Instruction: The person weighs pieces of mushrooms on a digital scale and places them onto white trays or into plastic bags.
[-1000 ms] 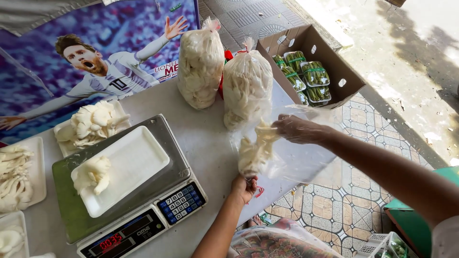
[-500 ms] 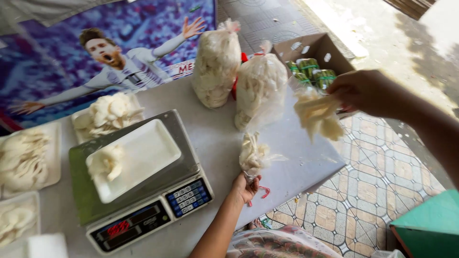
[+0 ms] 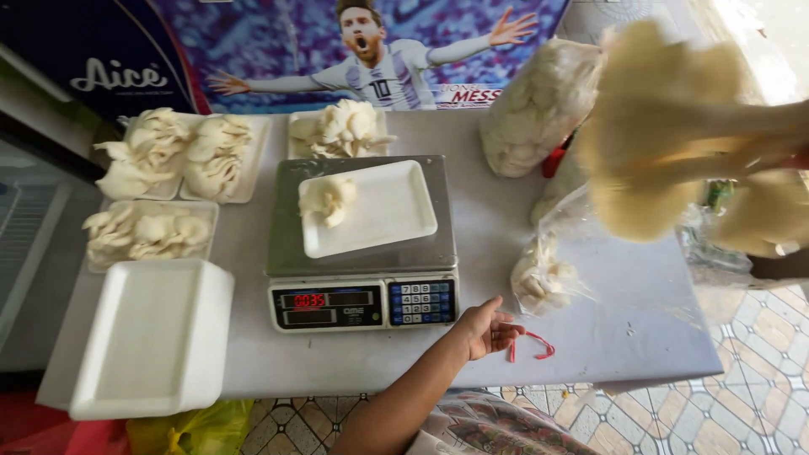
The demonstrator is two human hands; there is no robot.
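Right hand (image 3: 779, 160), largely out of frame, holds a blurred mushroom cluster (image 3: 666, 143) close to the camera; exact grip unclear. Left hand (image 3: 484, 329) rests open on the table (image 3: 624, 337). Judgement: lower the cluster gently onto the scale tray (image 3: 388, 206), far left of it, without crushing.

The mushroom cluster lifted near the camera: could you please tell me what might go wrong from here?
The mushroom cluster is large and blurred in the air, so pieces might drop onto the table or the tiled floor. The white tray on the scale is small, so a big bunch may overhang it. The right hand is barely visible.
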